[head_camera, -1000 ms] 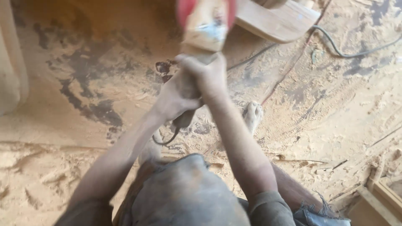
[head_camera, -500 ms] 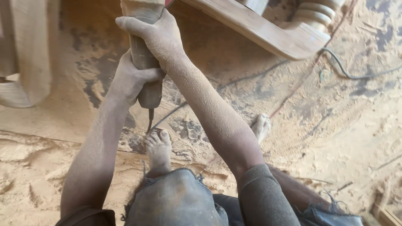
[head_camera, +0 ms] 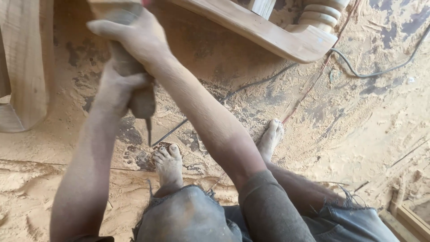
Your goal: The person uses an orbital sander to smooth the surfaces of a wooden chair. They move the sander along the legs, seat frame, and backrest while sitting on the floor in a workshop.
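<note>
You stand barefoot on a sawdust floor, both hands clamped on a power tool.

The wooden furniture piece lies just ahead at the top of view, and the tool is held in front of you, low over your feet. Your right hand grips its upper body with the arm stretched forward; your left hand wraps the handle below. The cord trails across the floor beside your bare left foot; I judge a slip could bring the tool down on your toes, or the cord could snag your foot.
</note>
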